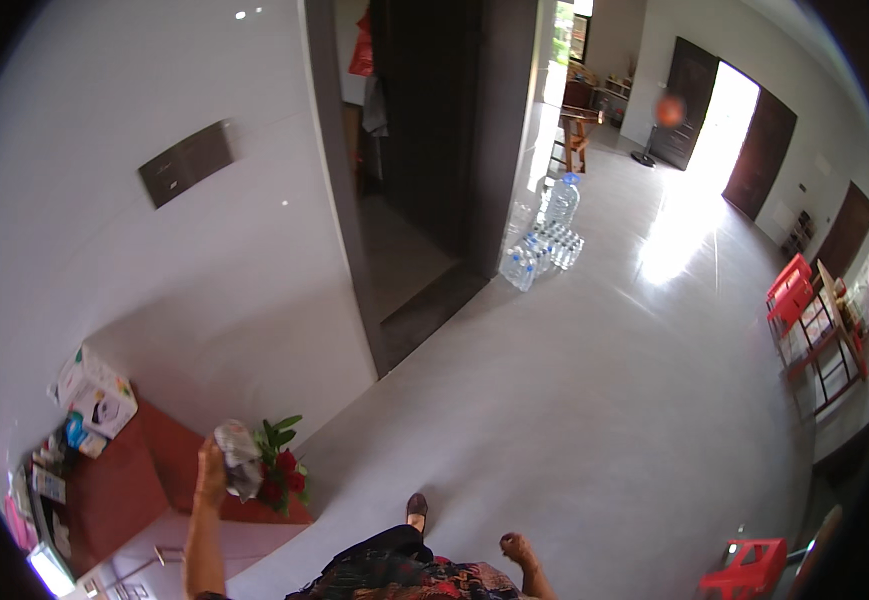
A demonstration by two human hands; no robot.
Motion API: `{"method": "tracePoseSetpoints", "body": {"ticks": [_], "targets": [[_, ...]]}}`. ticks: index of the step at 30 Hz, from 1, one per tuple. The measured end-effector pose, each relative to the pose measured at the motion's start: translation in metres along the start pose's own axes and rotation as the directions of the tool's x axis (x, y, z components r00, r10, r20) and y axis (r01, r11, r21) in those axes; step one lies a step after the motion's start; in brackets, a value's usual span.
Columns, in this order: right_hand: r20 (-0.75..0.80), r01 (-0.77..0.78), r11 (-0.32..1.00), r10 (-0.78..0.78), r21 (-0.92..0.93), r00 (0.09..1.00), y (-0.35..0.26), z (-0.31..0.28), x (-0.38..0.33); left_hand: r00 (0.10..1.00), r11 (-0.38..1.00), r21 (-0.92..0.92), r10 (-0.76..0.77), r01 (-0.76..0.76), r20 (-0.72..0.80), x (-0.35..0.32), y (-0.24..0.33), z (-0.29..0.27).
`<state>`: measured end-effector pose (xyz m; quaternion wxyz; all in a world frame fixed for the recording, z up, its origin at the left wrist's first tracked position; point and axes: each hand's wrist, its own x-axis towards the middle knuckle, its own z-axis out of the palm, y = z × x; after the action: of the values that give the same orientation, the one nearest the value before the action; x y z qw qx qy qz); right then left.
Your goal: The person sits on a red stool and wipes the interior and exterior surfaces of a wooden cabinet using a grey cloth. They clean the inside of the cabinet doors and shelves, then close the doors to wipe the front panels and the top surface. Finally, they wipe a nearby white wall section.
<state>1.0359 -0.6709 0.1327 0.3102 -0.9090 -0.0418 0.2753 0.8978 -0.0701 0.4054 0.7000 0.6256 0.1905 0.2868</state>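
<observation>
My left hand (211, 474) is closed around the pale, crumpled wrapping (240, 458) of a bunch of red flowers (286, 474). Green leaves and red blooms point away to the right, above the corner of a reddish-brown cabinet top (144, 480). Whether the bunch touches that surface, I cannot tell. Low in the middle, my right hand (517, 548) hangs beside my body with its fingers curled in, and nothing shows in it. One dark shoe (416, 506) of mine is on the grey floor.
A white box (96, 392) and small items line the cabinet's wall side. Ahead left is a dark doorway (424, 150). Water bottles (544, 245) stand beside its frame. Farther off are a fan (668, 112) and an open double door. Red stools (790, 292) and a table stand right.
</observation>
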Motion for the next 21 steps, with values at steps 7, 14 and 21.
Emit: {"method": "tracePoseSetpoints", "body": {"ticks": [7, 14, 21], "targets": [[-0.477, 0.305, 0.94, -0.201, 0.152, 0.856, -0.176, -0.164, 0.074, 0.805, 0.724, -0.381, -0.416, 0.575, 0.424, 0.12, -0.004, 0.325], [-0.568, 0.478, 0.679, -0.108, 0.557, 0.816, -0.268, -0.313, 0.109, 0.5, 0.457, -0.446, 0.002, 0.77, 0.866, 0.18, -0.038, 0.553], [-0.387, 0.41, 0.483, -0.151, 0.774, 0.91, -0.266, -0.427, 0.219, 0.547, 0.76, -0.335, -0.032, 0.557, 0.837, 0.207, -0.067, 0.686]]}}
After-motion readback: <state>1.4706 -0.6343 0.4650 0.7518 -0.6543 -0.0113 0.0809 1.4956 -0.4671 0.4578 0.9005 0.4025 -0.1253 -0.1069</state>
